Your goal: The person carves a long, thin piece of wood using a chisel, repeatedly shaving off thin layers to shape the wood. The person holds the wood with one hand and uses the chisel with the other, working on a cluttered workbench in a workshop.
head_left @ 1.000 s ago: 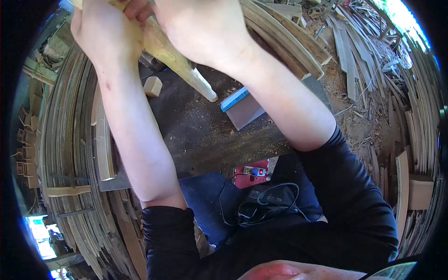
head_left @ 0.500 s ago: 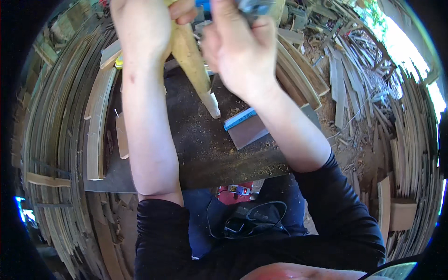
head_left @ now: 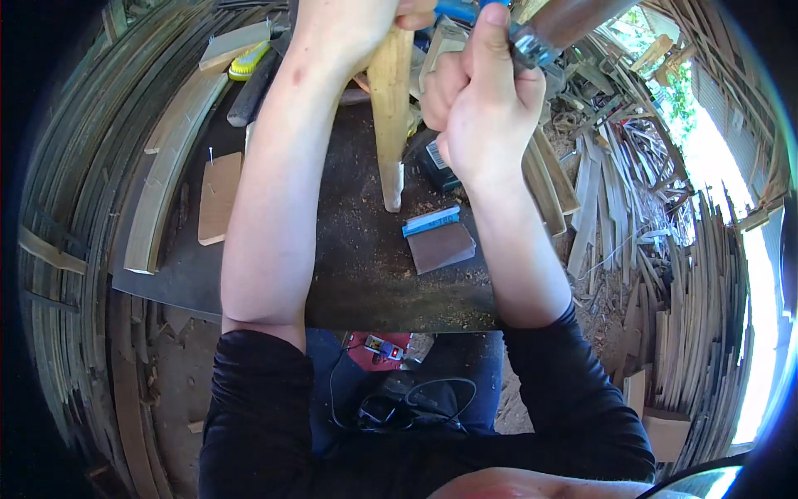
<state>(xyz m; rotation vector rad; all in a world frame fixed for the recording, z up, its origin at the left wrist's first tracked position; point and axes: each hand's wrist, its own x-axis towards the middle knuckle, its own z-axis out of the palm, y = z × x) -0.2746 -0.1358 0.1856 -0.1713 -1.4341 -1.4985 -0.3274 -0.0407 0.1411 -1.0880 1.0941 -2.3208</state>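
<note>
Two things carry printing: a blue strip (head_left: pixel 431 223) with dark lettering along the edge of a brown sheet (head_left: pixel 442 249), and a small dark box (head_left: pixel 442 175) bearing a pale label, too small to make out. Both lie on a dark, flat bench (head_left: pixel 353 274) sprinkled with sawdust. Stacked slats (head_left: pixel 62 191) curve along the left side, and scrap wood (head_left: pixel 594 195) litters the ground at right, near a bright opening. The left hand (head_left: pixel 349 33) has its grip closed around a pale wooden piece (head_left: pixel 387 112), smooth and tapered, which hangs over the middle of the bench and narrows to a whitish end. The right hand (head_left: pixel 485 108), thumb raised, has its grip curled around a metal-ended tool (head_left: pixel 532 46), partly hidden, beside that piece. A tan block (head_left: pixel 219 204) with a nail lies left of the left forearm.
</note>
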